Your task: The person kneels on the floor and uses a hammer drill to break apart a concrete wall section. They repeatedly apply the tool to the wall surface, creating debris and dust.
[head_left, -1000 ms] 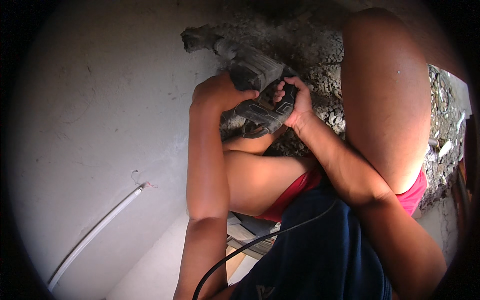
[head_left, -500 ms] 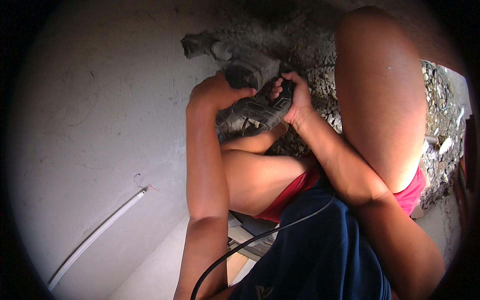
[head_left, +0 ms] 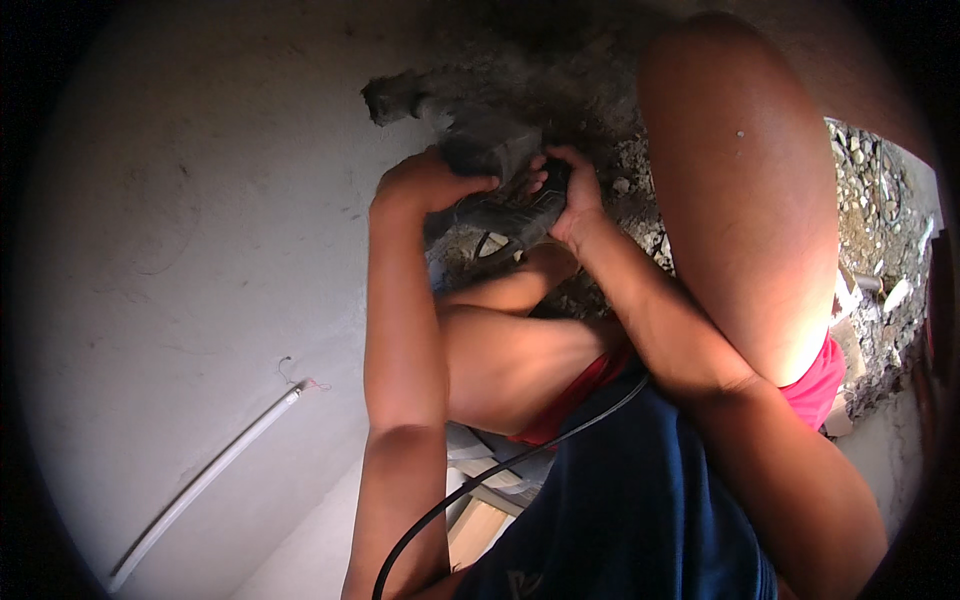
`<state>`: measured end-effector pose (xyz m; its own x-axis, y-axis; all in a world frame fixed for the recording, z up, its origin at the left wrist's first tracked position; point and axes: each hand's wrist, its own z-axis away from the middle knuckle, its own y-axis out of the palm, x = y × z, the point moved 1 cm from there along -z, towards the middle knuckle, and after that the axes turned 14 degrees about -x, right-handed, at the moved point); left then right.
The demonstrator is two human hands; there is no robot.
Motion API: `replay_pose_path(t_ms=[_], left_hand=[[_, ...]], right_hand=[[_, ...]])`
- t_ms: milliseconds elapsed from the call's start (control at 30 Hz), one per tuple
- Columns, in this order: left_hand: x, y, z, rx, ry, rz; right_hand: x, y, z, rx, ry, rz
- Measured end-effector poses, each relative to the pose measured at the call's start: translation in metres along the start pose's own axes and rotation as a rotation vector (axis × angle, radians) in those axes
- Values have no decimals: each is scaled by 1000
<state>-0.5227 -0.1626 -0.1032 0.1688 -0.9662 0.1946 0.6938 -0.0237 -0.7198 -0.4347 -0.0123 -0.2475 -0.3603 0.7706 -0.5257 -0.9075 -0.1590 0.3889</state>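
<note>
Both my hands hold a dusty black-and-grey power tool point(head_left: 510, 220) against the lower part of the wall; its exact kind is hard to tell in the shade. My left hand point(head_left: 425, 183) is closed around its body on the wall side, the thumb lying across it. My right hand point(head_left: 578, 195) wraps round the black handle, its fingers curled in toward the body. Just beyond the tool, a rough dark broken patch point(head_left: 390, 98) shows in the wall. The tool's working end is hidden in the shadow there.
The pale wall point(head_left: 200, 250) fills the left side. A white conduit point(head_left: 205, 485) with thin wires at its tip runs along it. A black cable point(head_left: 450, 495) crosses my lap. Loose gravel point(head_left: 865, 190) lies right of my raised knee. Wood point(head_left: 478, 530) shows below my thigh.
The tool and both hands have shifted slightly left, and the tool looks a little more tilted. My raised knee has moved left in view. The grip of both hands is the same.
</note>
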Motion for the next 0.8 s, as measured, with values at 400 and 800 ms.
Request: replay_pose_path(t_ms=[400,800], left_hand=[[-37,19,16,84,-1,-223],[-38,-25,27,122,28,-160]], right_hand=[[8,-49,4,-94,51,-33],[-8,-21,16,-66,12,-59]])
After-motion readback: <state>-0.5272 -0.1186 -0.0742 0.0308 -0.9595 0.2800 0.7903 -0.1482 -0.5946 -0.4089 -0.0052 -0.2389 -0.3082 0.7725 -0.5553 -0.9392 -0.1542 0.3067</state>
